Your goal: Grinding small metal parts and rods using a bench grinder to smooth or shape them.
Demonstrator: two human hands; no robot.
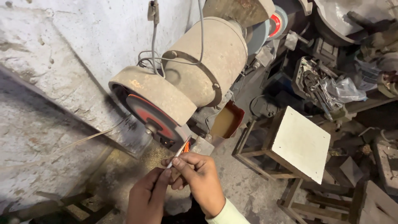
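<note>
A dusty bench grinder (199,70) stands against the wall, its red grinding wheel (151,118) under a rusty guard at lower left. A thin metal rod (179,152) is pinched between my left hand (147,199) and my right hand (201,180). Its tip touches the wheel's lower right edge, where orange sparks (186,147) show. Both hands are below the wheel, fingers closed on the rod.
A small tin of yellowish liquid (227,120) sits right of the grinder. A white-topped wooden stool (300,143) stands further right. Cluttered metal tools and a plastic bag (340,89) fill the upper right. A second wheel (275,23) shows at the grinder's far end.
</note>
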